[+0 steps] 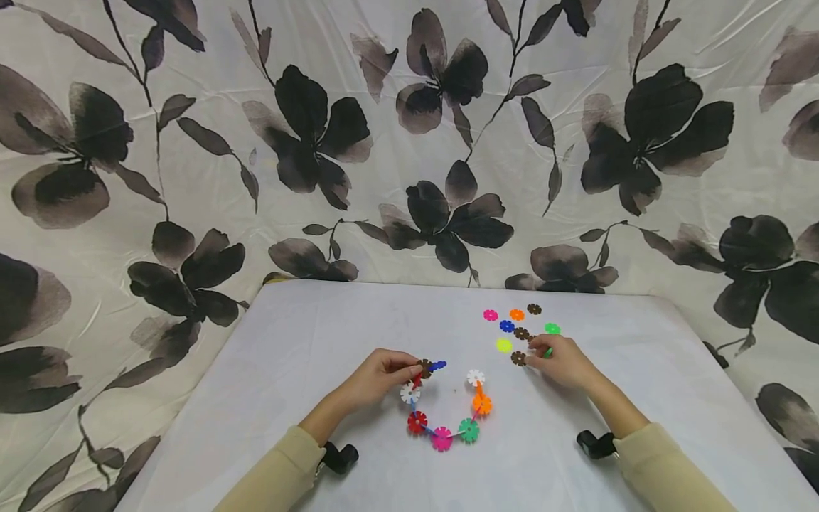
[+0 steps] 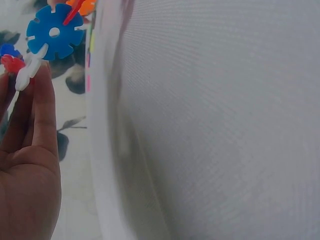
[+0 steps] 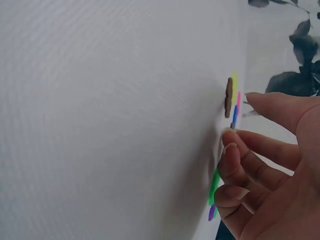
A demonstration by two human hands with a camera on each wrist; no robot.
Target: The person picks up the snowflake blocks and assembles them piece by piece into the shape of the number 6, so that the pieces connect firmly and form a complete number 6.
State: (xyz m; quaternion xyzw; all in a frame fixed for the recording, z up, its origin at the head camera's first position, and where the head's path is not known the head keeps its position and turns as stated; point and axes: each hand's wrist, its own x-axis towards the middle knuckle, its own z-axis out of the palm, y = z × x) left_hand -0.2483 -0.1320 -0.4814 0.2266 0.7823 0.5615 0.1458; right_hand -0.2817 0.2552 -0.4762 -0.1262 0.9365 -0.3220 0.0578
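Note:
In the head view my left hand (image 1: 377,377) pinches one end of a chain of notched plastic discs, at a brown disc (image 1: 425,368) with a blue disc (image 1: 438,365) standing out beyond it. The chain curves in a U through a red disc (image 1: 417,423), a pink disc (image 1: 441,439) and a green disc (image 1: 469,430), up to a white disc (image 1: 475,377) at its far end. My right hand (image 1: 566,361) is low over the loose discs, its fingertips beside a loose brown disc (image 1: 518,358). The right wrist view shows its thumb apart from the bent fingers (image 3: 235,162).
More loose discs lie at the back right: a yellow disc (image 1: 504,345), a blue disc (image 1: 507,326), a pink disc (image 1: 490,315), an orange disc (image 1: 517,314) and a green disc (image 1: 553,328). Floral cloth (image 1: 441,142) hangs behind the white table (image 1: 320,320).

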